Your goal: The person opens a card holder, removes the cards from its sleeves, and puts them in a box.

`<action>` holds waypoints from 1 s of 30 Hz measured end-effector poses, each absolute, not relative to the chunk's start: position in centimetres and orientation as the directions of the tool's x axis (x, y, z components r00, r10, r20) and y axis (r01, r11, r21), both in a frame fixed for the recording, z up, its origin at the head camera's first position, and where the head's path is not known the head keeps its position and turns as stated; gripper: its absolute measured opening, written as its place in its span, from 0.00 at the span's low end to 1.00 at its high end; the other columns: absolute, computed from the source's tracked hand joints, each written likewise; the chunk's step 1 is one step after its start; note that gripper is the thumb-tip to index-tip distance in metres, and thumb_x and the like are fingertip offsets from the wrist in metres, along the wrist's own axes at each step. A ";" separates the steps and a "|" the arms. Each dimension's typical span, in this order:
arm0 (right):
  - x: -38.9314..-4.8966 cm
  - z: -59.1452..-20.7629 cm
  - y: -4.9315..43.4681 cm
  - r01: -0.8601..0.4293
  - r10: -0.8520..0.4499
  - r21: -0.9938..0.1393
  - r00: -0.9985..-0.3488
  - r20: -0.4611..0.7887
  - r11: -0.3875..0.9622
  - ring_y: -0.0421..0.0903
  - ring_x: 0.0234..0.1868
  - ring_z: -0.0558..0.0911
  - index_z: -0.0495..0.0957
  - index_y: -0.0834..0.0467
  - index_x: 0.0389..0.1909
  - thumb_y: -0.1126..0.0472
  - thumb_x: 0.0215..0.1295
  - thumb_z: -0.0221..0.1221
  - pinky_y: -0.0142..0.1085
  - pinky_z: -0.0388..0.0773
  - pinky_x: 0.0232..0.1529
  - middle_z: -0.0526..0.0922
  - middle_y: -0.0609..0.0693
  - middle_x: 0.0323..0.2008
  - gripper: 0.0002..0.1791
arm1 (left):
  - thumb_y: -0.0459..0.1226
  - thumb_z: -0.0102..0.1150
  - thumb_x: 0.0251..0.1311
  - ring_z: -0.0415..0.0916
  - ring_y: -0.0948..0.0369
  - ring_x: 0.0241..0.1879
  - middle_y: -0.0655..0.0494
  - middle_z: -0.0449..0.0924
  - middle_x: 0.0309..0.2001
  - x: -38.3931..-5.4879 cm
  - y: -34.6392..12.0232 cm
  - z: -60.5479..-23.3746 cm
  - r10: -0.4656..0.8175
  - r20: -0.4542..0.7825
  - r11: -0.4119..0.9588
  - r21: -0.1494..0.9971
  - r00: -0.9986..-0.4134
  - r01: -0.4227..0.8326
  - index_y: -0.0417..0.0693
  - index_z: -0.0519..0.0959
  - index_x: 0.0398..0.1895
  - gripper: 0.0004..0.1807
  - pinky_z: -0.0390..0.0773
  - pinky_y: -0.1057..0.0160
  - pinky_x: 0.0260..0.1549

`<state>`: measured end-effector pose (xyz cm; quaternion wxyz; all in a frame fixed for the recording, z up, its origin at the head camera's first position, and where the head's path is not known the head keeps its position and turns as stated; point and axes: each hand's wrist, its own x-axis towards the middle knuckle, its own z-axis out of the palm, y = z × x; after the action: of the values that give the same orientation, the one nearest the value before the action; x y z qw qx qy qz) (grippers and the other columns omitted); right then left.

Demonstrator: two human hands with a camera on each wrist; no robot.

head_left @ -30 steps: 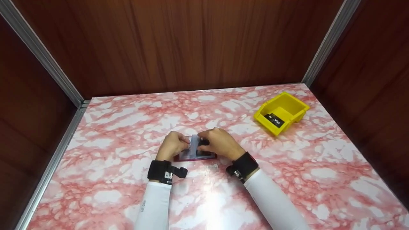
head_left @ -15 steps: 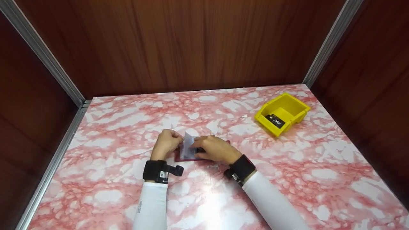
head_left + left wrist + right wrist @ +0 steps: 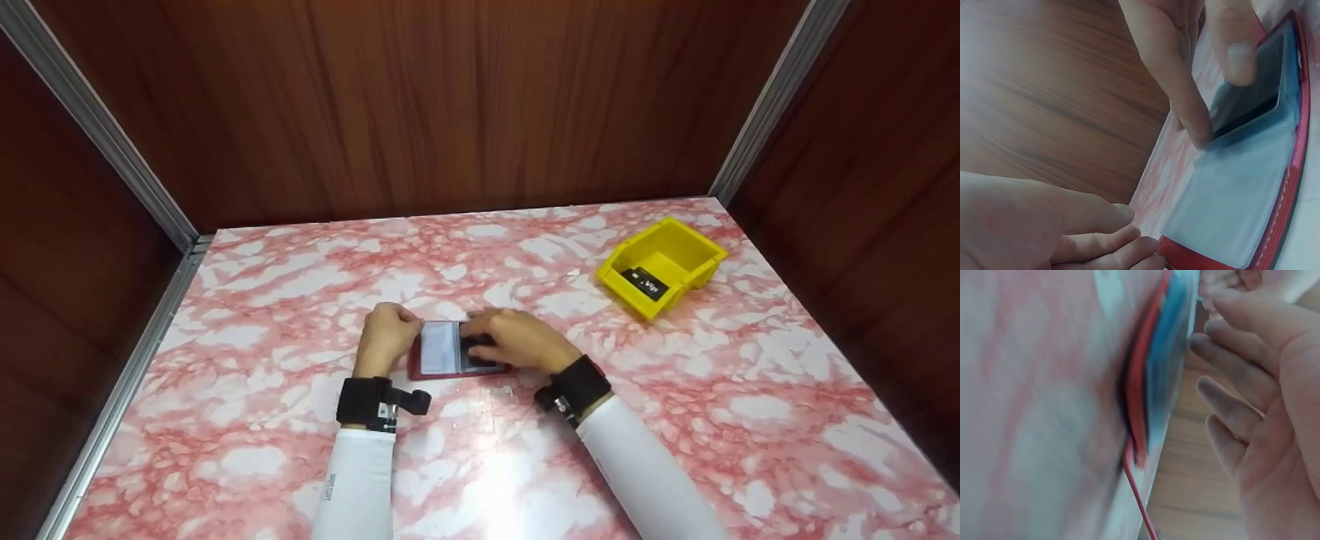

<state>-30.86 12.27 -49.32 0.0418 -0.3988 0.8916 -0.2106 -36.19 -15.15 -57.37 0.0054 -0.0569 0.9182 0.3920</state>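
Observation:
A red card holder (image 3: pixel 415 367) with clear plastic sleeves (image 3: pixel 440 349) lies spread open on the table. A black card (image 3: pixel 1247 95) shows in its right-hand sleeve. My left hand (image 3: pixel 390 334) is at the holder's upper left corner, its fingers (image 3: pixel 1112 247) extended close to the red cover; whether they touch it is hard to tell. My right hand (image 3: pixel 521 341) is over the right side, index fingertip near the card's inner edge and thumb above the card. In the right wrist view, blurred, its fingers (image 3: pixel 1235 394) are loosely bent, with nothing between them.
A yellow bin (image 3: pixel 664 259) stands at the back right of the marbled table (image 3: pixel 300 300), with black cards (image 3: pixel 645 283) inside. Wood-look panels (image 3: pixel 450 112) rise behind and at both sides. A red strap (image 3: pixel 1137 492) trails from the holder.
A clear sleeve page that stood up between my hands has turned over to the left and now lies flat. My left hand moved slightly left; the right hand shifted slightly right.

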 end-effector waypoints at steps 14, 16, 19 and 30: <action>-31.7 -48.2 14.7 -0.599 -0.620 -0.385 -0.780 0.082 0.702 0.52 0.46 0.90 0.92 0.57 0.52 0.61 0.66 0.76 0.48 0.89 0.53 0.95 0.53 0.47 0.14 | 0.38 0.68 0.61 0.79 0.62 0.25 0.59 0.83 0.22 -31.2 -10.6 -51.2 0.055 -0.073 0.611 0.792 -0.996 -0.024 0.48 0.87 0.28 0.06 0.75 0.65 0.27; -31.6 -48.3 14.6 -0.600 -0.621 -0.384 -0.779 0.082 0.702 0.51 0.44 0.89 0.93 0.57 0.50 0.61 0.66 0.76 0.47 0.89 0.51 0.95 0.52 0.45 0.13 | 0.38 0.69 0.60 0.79 0.62 0.24 0.58 0.84 0.21 -32.0 -10.6 -52.2 0.063 -0.085 0.620 0.784 -0.994 -0.027 0.49 0.87 0.27 0.05 0.76 0.63 0.27; -31.6 -48.5 14.4 -0.601 -0.624 -0.392 -0.777 0.083 0.696 0.48 0.44 0.90 0.94 0.57 0.47 0.62 0.66 0.76 0.46 0.90 0.51 0.95 0.51 0.44 0.10 | 0.36 0.67 0.58 0.79 0.60 0.23 0.57 0.85 0.21 -32.8 -10.6 -53.6 0.070 -0.095 0.635 0.772 -0.993 -0.029 0.50 0.87 0.26 0.05 0.76 0.62 0.24; -31.6 -49.0 14.0 -0.623 -0.635 -0.361 -0.766 0.100 0.694 0.46 0.47 0.92 0.94 0.57 0.46 0.59 0.63 0.78 0.45 0.91 0.55 0.95 0.52 0.46 0.12 | 0.31 0.67 0.58 0.80 0.63 0.24 0.53 0.87 0.23 -29.8 -9.6 -50.0 0.029 -0.133 0.628 0.774 -0.991 -0.086 0.43 0.88 0.27 0.04 0.75 0.69 0.26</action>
<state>-31.55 13.99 -48.99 0.0163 -0.3418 0.9202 -0.1901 -29.84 -9.56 -49.99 0.0664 -0.0159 0.8997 0.4310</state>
